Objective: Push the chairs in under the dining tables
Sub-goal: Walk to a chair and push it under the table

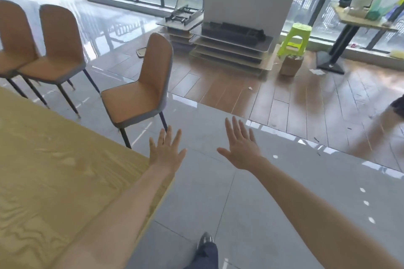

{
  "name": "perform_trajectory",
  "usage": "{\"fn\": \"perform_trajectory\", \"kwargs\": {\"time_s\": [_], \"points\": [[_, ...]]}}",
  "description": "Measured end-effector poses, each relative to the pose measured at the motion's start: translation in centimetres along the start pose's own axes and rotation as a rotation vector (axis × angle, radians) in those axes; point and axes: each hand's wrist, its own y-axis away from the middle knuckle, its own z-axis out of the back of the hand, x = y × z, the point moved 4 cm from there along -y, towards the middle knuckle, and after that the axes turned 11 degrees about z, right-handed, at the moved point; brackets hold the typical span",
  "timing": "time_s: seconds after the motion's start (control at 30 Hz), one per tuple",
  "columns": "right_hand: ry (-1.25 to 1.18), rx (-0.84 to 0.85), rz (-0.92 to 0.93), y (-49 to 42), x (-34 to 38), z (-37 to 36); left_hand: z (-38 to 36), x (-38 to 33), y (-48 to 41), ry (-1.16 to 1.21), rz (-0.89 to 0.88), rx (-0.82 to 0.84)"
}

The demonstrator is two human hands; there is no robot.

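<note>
Chair [140, 85] beyond open, empty hands [203, 153]

Open grey floor [218, 192] lying clear ahead, desk [54, 170] edge crowding the left, nearest chair [140, 85] standing pulled out just beyond its corner, two more chairs [56, 50] blocking further left.

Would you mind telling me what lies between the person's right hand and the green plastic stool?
In the head view, only bare floor lies between the right hand and the green stool: grey tile, then wood-look planks with a small white scrap.
</note>
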Motion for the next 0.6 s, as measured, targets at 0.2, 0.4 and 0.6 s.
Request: {"fn": "perform_trajectory", "kwargs": {"time_s": [0.2, 0.4, 0.6], "points": [[0.046, 0.006, 0.055, -12.9, -6.3, 5.7, 4.2, -4.0, -13.5, 0.054, 0.048, -0.030], [0.066, 0.034, 0.154, -24.6, -10.2, 8.8, 7.0, -5.5, -23.4, 0.021, 0.124, -0.051], [0.067, 0.038, 0.295, -38.0, -14.2, 11.5, 9.6, -7.0, -34.8, 0.045, 0.254, -0.074]]}}
